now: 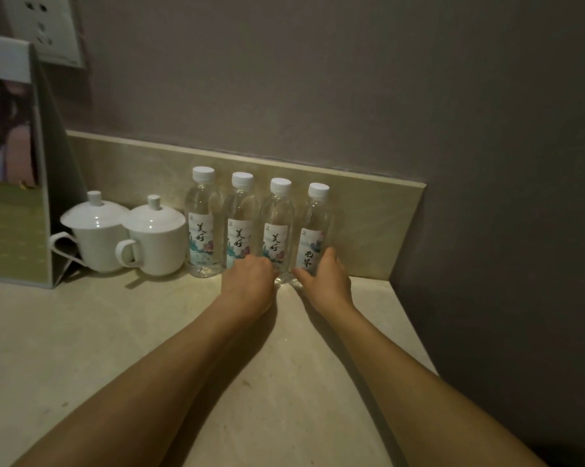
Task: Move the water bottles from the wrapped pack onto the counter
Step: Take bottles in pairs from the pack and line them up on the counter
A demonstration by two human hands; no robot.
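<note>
Far left there's a standing display card (9, 163) with a blurry photo on it, propped on the counter (116, 348), and a white wall socket (45, 26) up behind it. Next to the card sit two white lidded cups (95, 230), handles facing forward, the second cup (156, 237) just beside the first.

Then the four water bottles, all upright with white caps, lined up side by side against the low backsplash (368, 214). First bottle (202, 224) is right by the second cup, nobody touching it. Left hand (249, 281) is down at the base of the second bottle (239, 227), fingers curled; it hides the bottom of that bottle, so I can't tell if it's actually gripping it or just resting there. Third bottle (277, 230) stands between the two hands. Right hand (325, 274) is wrapped around the lower part of the fourth bottle (313, 230), thumb in front, fingers round the far side.

Counter is pale beige stone, ending at a corner on the right. Wall (318, 79) is dull grey-purple, lighting pretty dim.
</note>
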